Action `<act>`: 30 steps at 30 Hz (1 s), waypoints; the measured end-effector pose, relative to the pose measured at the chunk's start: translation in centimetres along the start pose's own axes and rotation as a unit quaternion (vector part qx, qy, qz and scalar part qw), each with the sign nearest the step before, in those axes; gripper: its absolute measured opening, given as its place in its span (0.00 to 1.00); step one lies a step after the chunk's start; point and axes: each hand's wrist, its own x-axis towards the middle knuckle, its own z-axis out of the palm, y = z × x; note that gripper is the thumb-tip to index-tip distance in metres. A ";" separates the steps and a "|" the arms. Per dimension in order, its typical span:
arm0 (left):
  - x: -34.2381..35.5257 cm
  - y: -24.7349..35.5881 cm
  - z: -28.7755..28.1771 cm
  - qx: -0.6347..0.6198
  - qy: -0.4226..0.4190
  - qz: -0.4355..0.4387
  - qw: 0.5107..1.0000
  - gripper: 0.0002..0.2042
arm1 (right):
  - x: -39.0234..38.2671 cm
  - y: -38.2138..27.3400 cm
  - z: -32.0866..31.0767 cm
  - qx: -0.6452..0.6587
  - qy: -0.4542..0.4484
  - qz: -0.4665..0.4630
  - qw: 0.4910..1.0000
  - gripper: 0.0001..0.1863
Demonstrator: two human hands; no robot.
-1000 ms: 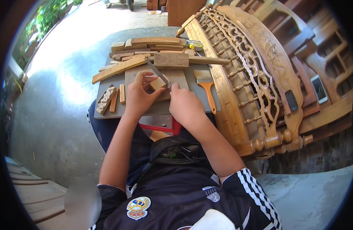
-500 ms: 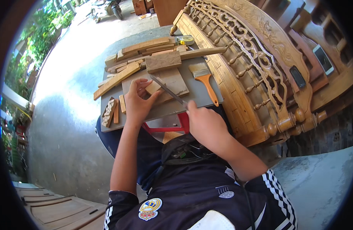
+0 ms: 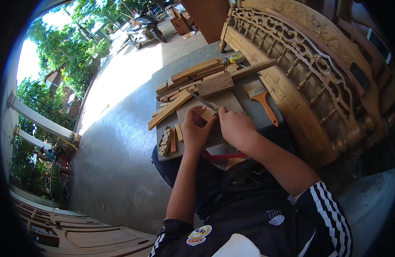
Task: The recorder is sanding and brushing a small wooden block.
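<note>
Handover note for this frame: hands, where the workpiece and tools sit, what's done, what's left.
Left hand: pinching a small wood piece down on the board.
Right hand: gripping a thin metal tool, its tip running up and left over the piece.
Nearby: wood offcuts stacked at the far side, orange-handled brush right of the board, carved piece at the left edge, carved bench to the right.
Done: piece seated and held.
Left: probably the cutting itself; no finished cut is visible.
</note>
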 end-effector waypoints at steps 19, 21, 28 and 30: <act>0.1 1.3 -0.7 0.081 0.012 0.024 0.996 0.26 | 0.0 0.2 0.1 -0.020 -0.008 -0.007 1.000 0.10; 0.1 1.2 -0.7 0.067 0.010 0.008 0.998 0.25 | 0.0 0.1 0.1 -0.014 -0.013 0.012 1.000 0.11; 0.3 0.1 -1.0 0.040 0.010 0.029 0.999 0.25 | 0.0 -0.3 -0.1 -0.017 -0.009 0.001 1.000 0.11; 0.2 -0.1 -1.0 0.047 0.016 0.084 0.995 0.23 | -0.1 -0.5 -0.2 -0.031 -0.019 0.013 0.999 0.12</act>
